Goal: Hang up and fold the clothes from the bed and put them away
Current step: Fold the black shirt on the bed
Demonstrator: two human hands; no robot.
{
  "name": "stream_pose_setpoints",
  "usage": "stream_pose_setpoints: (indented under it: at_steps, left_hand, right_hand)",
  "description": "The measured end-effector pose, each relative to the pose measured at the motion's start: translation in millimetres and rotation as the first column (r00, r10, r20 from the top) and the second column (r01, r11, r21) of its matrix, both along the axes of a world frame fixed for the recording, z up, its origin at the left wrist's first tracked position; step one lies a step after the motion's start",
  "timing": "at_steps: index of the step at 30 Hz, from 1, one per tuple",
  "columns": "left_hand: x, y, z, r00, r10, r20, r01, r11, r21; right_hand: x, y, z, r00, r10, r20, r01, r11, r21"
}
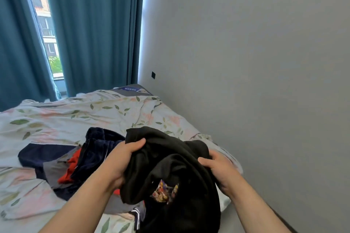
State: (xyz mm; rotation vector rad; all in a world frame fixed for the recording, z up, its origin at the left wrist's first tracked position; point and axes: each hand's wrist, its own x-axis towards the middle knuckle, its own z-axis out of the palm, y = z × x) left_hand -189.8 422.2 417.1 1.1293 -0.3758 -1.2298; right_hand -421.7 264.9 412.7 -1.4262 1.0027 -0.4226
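On the bed (pixel 56 119): a loose heap of clothes (pixel 91 159) lies toward the near edge, with navy, grey and red pieces tangled together and none folded.
Black garment (pixel 170 157): held bunched over the near right part of the bed, just beside the heap. Its lower part hangs down, and a colourful print (pixel 164 193) shows on one fold.
Left hand (pixel 121 159): grips the cloth at its upper left edge, fingers curled into it.
Right hand (pixel 219 170): clutches the opposite side, fingertips tucked into a fold.
Hands to each other: apart, with the crumpled garment spanning the gap.
Done so far: nothing that shows. No folded stack or hanger is in view, and any wardrobe lies outside the picture.
Step in hand: probably finding the garment's edges to shake it open.
Left to do: this piece and the whole heap need folding or hanging, then putting away.
Progress: early, as I judge it.
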Motion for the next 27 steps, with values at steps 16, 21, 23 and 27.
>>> stream_pose_setpoints:
  at_steps: [16,21,23,27]
  left_hand:
    - [-72,-28,118,0.969,0.034,0.244,0.002,0.990,-0.143]
    - [-40,-14,111,0.811,0.184,0.555,-0.197,0.980,-0.036]
    - [-30,-4,87,0.641,0.290,0.711,-0.325,0.941,-0.091]
    - [-45,7,43,0.722,-0.052,0.690,0.106,0.994,-0.036]
  right_hand:
    - [22,58,80,0.967,0.163,0.197,-0.082,0.928,-0.363]
    - [18,32,103,0.924,0.119,0.363,-0.043,0.976,-0.212]
    - [18,22,114,0.897,0.110,0.428,-0.047,0.987,-0.154]
    - [27,14,136,0.843,0.099,0.529,-0.089,0.995,-0.046]
